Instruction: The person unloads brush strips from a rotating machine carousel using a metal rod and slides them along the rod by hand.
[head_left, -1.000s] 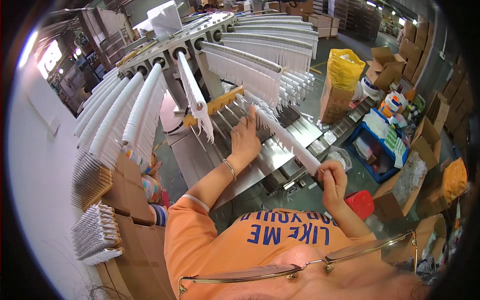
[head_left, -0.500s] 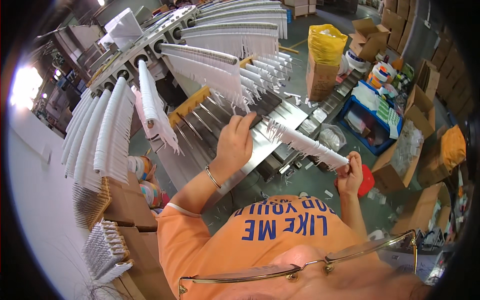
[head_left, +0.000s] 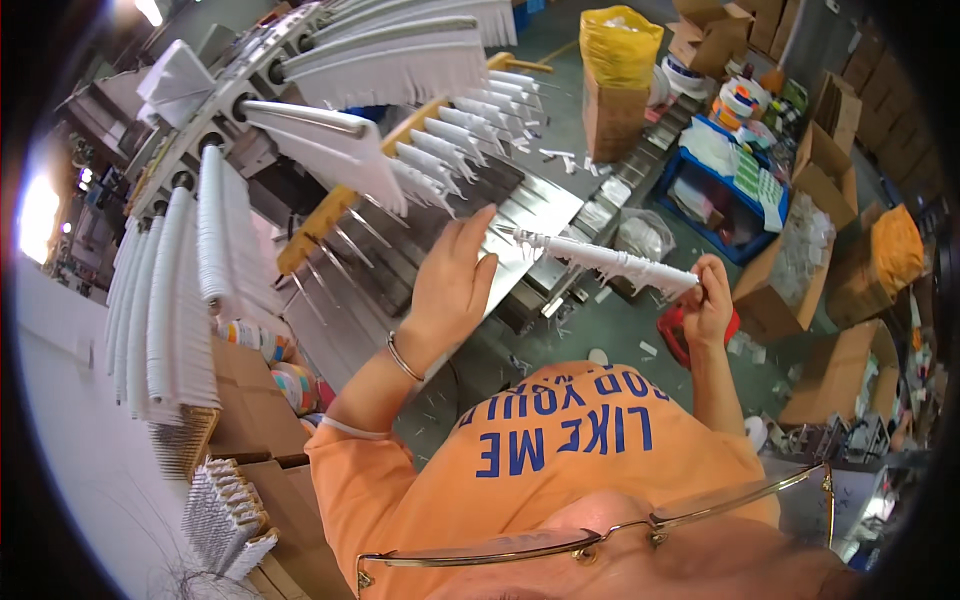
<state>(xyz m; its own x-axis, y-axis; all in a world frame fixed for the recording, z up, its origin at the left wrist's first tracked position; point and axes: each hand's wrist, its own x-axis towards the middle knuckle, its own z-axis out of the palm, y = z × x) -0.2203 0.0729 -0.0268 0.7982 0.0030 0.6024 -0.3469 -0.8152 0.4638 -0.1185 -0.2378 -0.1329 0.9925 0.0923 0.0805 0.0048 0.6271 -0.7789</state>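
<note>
My right hand [head_left: 708, 305] is closed round the near end of a thin rod strung with white flat strips [head_left: 610, 262]. The rod slants away to the upper left, its bare tip pointing past my left hand [head_left: 455, 280]. That hand holds nothing; its fingers are stretched out and raised beside the tip. Beyond it, a wooden bar [head_left: 325, 228] carries several bare metal rods and, farther along, rods covered in white strips [head_left: 470, 135]. A metal tabletop [head_left: 535, 205] lies below.
At the left, a machine [head_left: 225, 105] bears several outstretched rods hung with white strips [head_left: 170, 300]. Cardboard boxes [head_left: 255, 400] stand under them. To the right are a blue crate [head_left: 735, 240], a red stool [head_left: 678, 335], a yellow bag [head_left: 618, 45] and open cartons [head_left: 790, 290].
My view has shifted, so the machine appears farther left. My left hand's fingers have straightened from their bent pose near the rod's tip. The strips on the held rod hang less loosely.
</note>
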